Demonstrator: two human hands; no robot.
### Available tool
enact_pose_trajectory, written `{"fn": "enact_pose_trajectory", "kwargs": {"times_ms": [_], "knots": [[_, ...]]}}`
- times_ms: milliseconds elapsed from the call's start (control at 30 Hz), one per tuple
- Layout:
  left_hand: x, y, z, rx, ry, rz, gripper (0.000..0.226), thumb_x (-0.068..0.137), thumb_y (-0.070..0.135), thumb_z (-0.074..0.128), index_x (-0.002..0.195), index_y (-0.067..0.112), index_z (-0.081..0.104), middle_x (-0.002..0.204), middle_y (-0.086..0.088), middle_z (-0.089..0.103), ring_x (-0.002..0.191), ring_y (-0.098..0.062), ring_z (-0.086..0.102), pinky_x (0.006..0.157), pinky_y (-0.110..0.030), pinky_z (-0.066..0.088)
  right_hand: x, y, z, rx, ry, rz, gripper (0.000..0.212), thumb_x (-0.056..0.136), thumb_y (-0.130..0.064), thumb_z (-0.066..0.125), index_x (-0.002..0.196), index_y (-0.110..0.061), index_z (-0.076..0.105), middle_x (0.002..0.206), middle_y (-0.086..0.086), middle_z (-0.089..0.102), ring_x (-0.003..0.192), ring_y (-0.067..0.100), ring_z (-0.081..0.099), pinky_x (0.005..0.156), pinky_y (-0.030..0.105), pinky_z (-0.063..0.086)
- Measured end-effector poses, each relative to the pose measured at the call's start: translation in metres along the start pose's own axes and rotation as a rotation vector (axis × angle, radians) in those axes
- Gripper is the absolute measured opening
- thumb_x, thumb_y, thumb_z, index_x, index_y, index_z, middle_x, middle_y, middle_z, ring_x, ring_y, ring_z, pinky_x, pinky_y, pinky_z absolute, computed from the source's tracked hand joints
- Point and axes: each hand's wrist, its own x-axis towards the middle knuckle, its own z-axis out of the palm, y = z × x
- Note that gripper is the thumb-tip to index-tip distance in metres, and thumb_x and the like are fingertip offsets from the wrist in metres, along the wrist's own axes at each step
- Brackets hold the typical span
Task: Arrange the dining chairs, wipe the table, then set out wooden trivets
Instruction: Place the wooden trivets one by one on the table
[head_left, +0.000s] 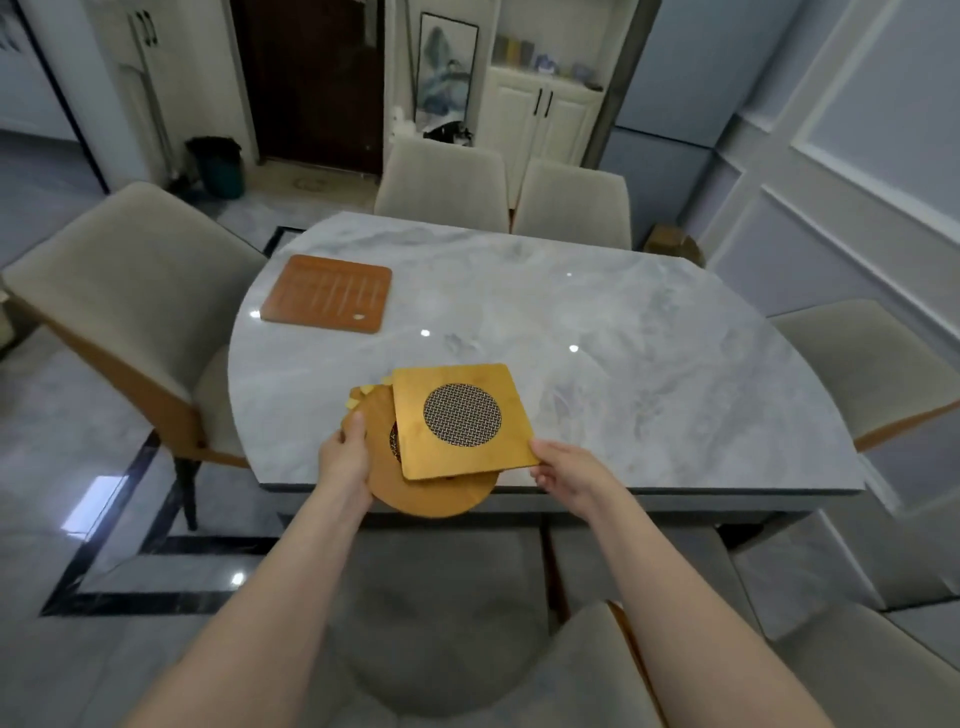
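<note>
The grey marble table (597, 338) filled the middle of the head view, its near edge rounded at the corners. Beige upholstered dining chairs stood round it: one at the left end (130, 291), two side by side at the far edge (441, 182) (576, 202), one at the right end (862, 353), and more chair backs (441, 597) just below the near edge, under the person's forearms. A reddish-brown rectangular wooden trivet (327, 293) lay flat on the table near its far-left corner, well apart from the hands. Over the near edge, the left hand (345, 460) gripped the left rim of a round wooden trivet (431, 499), thumb on top and fingers underneath (a few pale wooden pieces (363, 397) showed beyond that rim, too hidden to tell what they were). A square wooden trivet (462, 421) with a round woven-mesh centre lay tilted on top of the round one. The right hand (563, 470) pinched the square trivet's near-right corner, its fingers curled beneath
</note>
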Motion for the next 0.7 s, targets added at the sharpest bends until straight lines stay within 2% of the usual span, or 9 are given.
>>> {"fn": "enact_pose_trajectory", "kwargs": {"times_ms": [67,200,333,500,600,700], "knots": [[0.018,0.007,-0.006,0.004,0.025,0.009,0.043,0.098,0.041,0.045,0.122,0.007,0.052,0.107,-0.012,0.063,0.087,-0.024,0.061,0.057,-0.029,0.048,0.017,-0.001,0.010,0.027,0.034,0.003,0.016,0.097,-0.013,0.053,0.084,-0.005,0.058,0.062,0.005,0.053,0.048,0.007,0.051,0.044,0.014,0.043],[0.049,0.012,-0.013,-0.016,0.072,0.005,0.046,0.098,0.041,0.043,0.127,0.006,0.050,0.109,-0.011,0.062,0.090,-0.025,0.060,0.072,-0.036,0.050,0.046,0.003,0.017,0.116,0.140,-0.010,0.012,0.097,-0.016,0.054,0.098,-0.004,0.058,0.069,0.005,0.055,0.049,0.006,0.054,0.045,0.014,0.047],[0.067,0.014,-0.021,-0.036,0.128,0.033,0.043,0.100,0.039,0.040,0.129,0.008,0.046,0.092,0.000,0.057,0.080,-0.018,0.056,0.083,-0.040,0.049,0.070,0.012,0.015,0.108,0.262,-0.039,0.021,0.098,-0.017,0.052,0.111,-0.002,0.058,0.075,0.006,0.056,0.061,0.011,0.053,0.050,0.016,0.049],[0.091,0.014,-0.029,-0.029,0.231,0.039,0.047,0.099,0.039,0.041,0.133,0.007,0.044,0.116,-0.009,0.054,0.105,-0.028,0.055,0.093,-0.045,0.048,0.099,0.020,0.013,0.094,0.374,-0.012,0.021,0.099,-0.016,0.051,0.112,-0.001,0.058,0.074,0.007,0.055,0.062,0.012,0.052,0.058,0.021,0.050],[0.104,0.014,-0.032,-0.035,0.259,0.048,0.047,0.099,0.039,0.042,0.133,0.007,0.045,0.123,-0.009,0.055,0.111,-0.028,0.054,0.092,-0.039,0.047,0.117,0.024,0.016,0.061,0.398,0.005,0.026,0.099,-0.014,0.050,0.117,0.004,0.057,0.072,0.007,0.054,0.059,0.013,0.050,0.046,0.015,0.049],[0.117,0.014,-0.029,-0.046,0.240,0.043,0.046,0.099,0.039,0.043,0.133,0.009,0.045,0.121,-0.009,0.057,0.106,-0.025,0.057,0.091,-0.038,0.048,0.134,0.029,0.020,0.023,0.389,0.012,0.029,0.099,-0.012,0.050,0.117,0.010,0.057,0.067,0.009,0.052,0.056,0.014,0.048,0.039,0.013,0.045]]}}
